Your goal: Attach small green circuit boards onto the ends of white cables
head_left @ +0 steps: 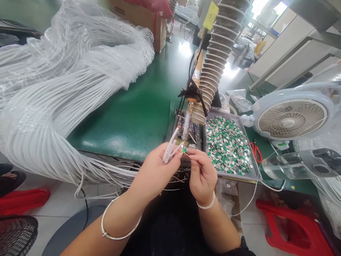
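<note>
My left hand is closed around several white cable ends, which stick up between thumb and fingers. At its fingertips sits a small green-and-silver connector. My right hand pinches a thin wire, which looks like solder wire, close to that connector. Just above both hands, a soldering iron with an orange handle is fixed tip down. Its tip comes close to the connector; whether they touch, I cannot tell.
A grey tray of small green-and-silver connectors stands right of my hands. A ribbed exhaust hose hangs behind the iron. Wrapped white cable bundles cover the left. Rightward are a fan, red-handled pliers and a clear bottle.
</note>
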`<state>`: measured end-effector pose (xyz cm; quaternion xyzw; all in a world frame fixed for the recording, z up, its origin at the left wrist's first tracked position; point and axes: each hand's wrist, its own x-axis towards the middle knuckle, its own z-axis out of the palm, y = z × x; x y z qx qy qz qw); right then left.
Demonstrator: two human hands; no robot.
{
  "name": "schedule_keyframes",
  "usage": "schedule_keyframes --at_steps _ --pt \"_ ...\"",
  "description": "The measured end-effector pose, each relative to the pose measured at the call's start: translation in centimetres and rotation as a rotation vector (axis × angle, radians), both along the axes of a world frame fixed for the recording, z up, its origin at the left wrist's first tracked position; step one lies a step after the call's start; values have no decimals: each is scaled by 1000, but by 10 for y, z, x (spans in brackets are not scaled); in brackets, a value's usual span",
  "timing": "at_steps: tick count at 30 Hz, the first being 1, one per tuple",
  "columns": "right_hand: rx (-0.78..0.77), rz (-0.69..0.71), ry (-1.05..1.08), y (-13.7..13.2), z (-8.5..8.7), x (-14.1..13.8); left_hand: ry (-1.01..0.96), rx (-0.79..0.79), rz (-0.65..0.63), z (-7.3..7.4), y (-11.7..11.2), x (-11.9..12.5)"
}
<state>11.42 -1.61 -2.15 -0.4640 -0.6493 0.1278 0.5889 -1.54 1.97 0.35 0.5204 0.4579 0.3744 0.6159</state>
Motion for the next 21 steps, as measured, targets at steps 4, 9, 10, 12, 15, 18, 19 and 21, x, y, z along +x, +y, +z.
schedule_keyframes --at_steps 4,9,10,12,15,18,19,21 --pt "3 -10 -19 2 2 -1 5 15 12 2 1 -1" --pt "10 -36 -63 4 4 -2 25 29 23 4 1 -2" --pt "9 -42 -72 4 5 -2 26 32 25 5 1 -2" --pt "8 -50 -77 5 5 -2 24 38 22 6 2 -3" --pt "6 -53 -73 5 6 -3 19 44 22 7 2 -3" --pt "11 -58 -71 5 6 -3 20 48 26 8 2 -3" --pt "13 -57 -68 6 7 -3 24 51 28 9 2 -3" --pt "16 -50 -59 6 7 -3 36 56 31 9 2 -3"
